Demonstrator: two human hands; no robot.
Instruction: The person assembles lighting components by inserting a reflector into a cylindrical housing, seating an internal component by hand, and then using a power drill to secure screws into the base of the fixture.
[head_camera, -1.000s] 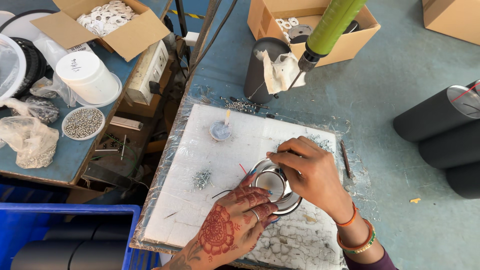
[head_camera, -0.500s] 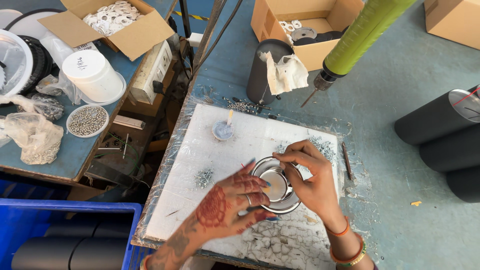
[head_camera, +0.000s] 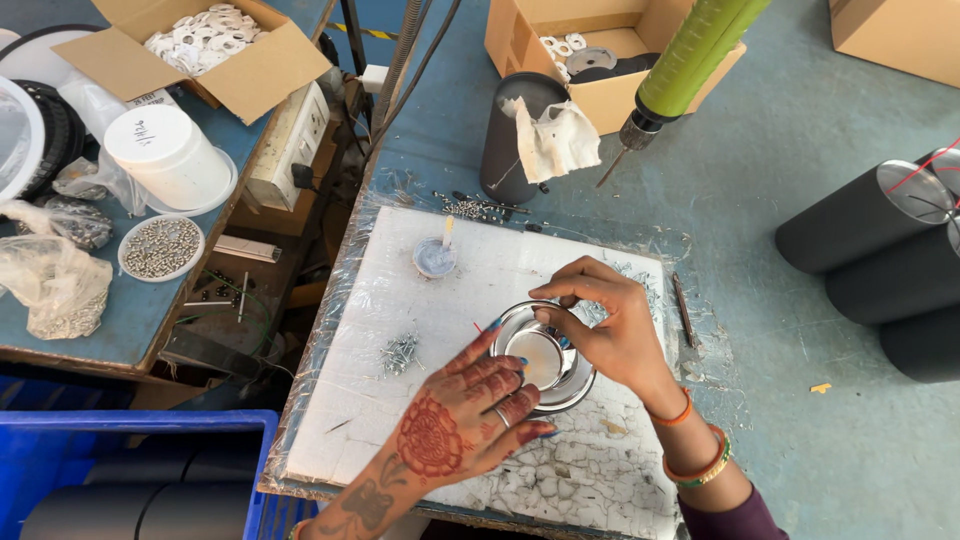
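Observation:
A shiny round metal reflector cup (head_camera: 548, 360) sits on a white foam board wrapped in clear film (head_camera: 370, 300). My left hand (head_camera: 470, 410), with a reddish pattern on its back, grips the cup's near left rim. My right hand (head_camera: 610, 325) arches over the far right rim with fingertips pinched at the cup's centre; what they pinch is too small to tell. A little heap of screws (head_camera: 400, 352) lies left of the cup. A small cup of pale paste with a stick in it (head_camera: 436, 256) stands further back on the board.
A green powered screwdriver (head_camera: 680, 70) hangs above the board's back right. Behind stands a dark cylinder draped with a rag (head_camera: 520, 130). Open cardboard boxes (head_camera: 200, 50) hold parts. Left bench holds a dish of beads (head_camera: 160, 247). Black tubes (head_camera: 870, 250) lie right, a blue crate (head_camera: 120, 470) front left.
The view has shifted slightly. My right hand's fingers have moved from the cup's far rim to its centre, and my left hand still holds the rim.

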